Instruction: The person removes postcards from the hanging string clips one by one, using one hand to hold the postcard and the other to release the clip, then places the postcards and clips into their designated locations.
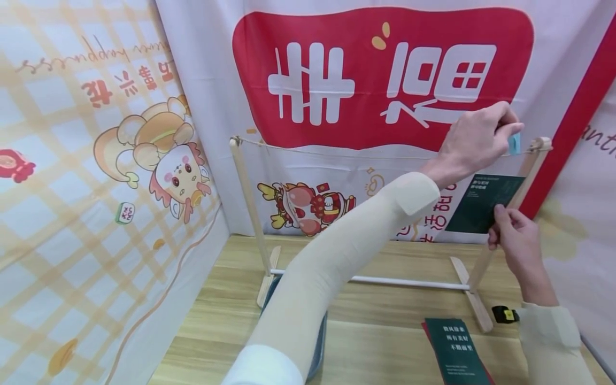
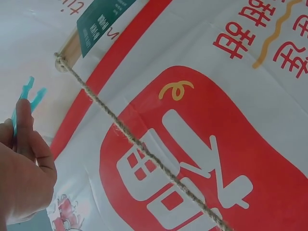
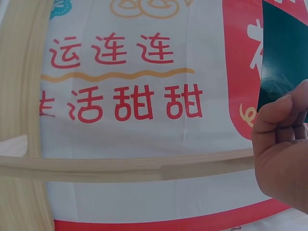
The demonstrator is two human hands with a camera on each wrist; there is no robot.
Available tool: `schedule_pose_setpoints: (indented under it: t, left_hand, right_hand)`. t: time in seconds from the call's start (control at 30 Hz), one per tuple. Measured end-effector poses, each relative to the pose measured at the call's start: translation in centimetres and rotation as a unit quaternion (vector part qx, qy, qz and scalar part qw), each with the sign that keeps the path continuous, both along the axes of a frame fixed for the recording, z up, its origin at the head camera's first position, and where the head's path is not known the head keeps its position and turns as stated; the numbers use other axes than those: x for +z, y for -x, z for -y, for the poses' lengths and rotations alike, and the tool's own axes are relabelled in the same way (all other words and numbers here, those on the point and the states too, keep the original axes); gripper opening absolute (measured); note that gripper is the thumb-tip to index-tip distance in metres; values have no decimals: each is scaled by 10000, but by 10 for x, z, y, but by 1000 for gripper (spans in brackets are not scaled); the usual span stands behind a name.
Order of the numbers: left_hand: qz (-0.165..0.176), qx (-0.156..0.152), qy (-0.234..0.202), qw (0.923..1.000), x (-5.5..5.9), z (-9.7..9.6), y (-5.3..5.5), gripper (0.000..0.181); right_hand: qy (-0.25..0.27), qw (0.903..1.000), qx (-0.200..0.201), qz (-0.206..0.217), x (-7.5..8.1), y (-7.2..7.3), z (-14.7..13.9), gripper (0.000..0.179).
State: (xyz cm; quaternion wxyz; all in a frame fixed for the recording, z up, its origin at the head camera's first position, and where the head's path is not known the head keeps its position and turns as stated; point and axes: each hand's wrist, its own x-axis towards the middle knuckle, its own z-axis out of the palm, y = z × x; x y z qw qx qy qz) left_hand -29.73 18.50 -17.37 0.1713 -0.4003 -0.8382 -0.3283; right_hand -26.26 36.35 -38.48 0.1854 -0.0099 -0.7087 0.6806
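My left hand [image 1: 481, 136] is raised at the right end of the twine line [image 1: 337, 155] and pinches a light blue clothespin [image 1: 515, 143]. In the left wrist view the clothespin [image 2: 33, 98] has its tips spread apart, beside the twine [image 2: 144, 149]. Lower down, my right hand [image 1: 522, 240] holds a dark green card [image 1: 483, 206] with small white print by its lower right corner. The card hangs below the line, by the right post [image 1: 517, 192] of the wooden rack. In the right wrist view, thumb and fingers grip the card [image 3: 284, 57] at its lower edge.
Several green and red cards [image 1: 457, 347] lie stacked on the wooden table [image 1: 375, 342]. A black and yellow object [image 1: 505, 314] sits by the rack's right foot [image 1: 478, 313]. My left sleeve partly hides a blue-grey tray [image 1: 318, 347]. A white bar [image 1: 409, 282] joins the posts low down.
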Motion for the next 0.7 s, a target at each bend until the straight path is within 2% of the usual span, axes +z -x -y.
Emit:
schedule_pose_setpoints:
  t: [0.13,0.37,0.47,0.7]
  left_hand:
    - [18,-113,-5,9999,2,3,-1,25]
    - [353,-382,-240,9984,0,13,-7,38]
    - [416,-613,-302,9968,-5,21,-9,43]
    - [592,-1340,-274,9888,-20,37,-10,48]
  right_hand:
    - [-8,10000,11,48,-2,-1,0,37]
    - [-252,9992,14,303,-7,-8,0,38]
    - [-377,9986,20,357,-10,-11,1,40]
    - [-1244,9910,-45,489,-19,-14,5,46]
